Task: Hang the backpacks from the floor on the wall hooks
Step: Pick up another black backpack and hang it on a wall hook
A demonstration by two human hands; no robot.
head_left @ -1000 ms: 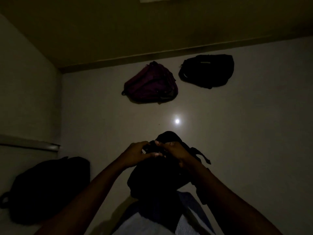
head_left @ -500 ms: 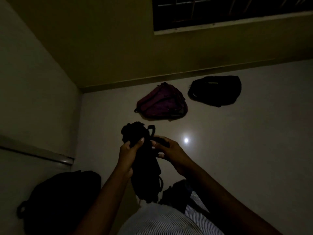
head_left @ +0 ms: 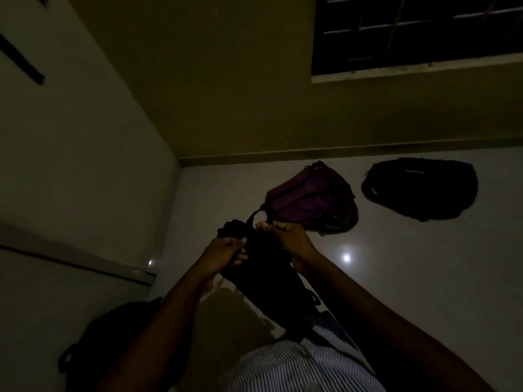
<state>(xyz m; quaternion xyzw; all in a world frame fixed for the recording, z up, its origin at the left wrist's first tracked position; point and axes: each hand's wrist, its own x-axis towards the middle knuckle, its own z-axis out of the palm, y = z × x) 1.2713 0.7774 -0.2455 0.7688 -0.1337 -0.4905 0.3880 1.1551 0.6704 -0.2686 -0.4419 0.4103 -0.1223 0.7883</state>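
The room is dim. I hold a black backpack (head_left: 271, 281) in front of my chest with both hands. My left hand (head_left: 226, 251) grips its upper left side. My right hand (head_left: 285, 236) pinches the top near the carry loop (head_left: 256, 217), which sticks up. A purple backpack (head_left: 314, 200) lies on the floor beyond my hands. Another black backpack (head_left: 421, 188) lies to its right. A further dark backpack (head_left: 113, 338) sits low against the left wall. No wall hooks are visible.
A pale wall (head_left: 70, 165) with a horizontal ledge (head_left: 85, 267) runs along the left. The far wall carries a barred window (head_left: 418, 32) at upper right. A light glare (head_left: 346, 258) shines on the glossy floor.
The view has tilted up, showing more of the window. The held backpack has risen and shifted, and my right hand has moved up to its top loop.
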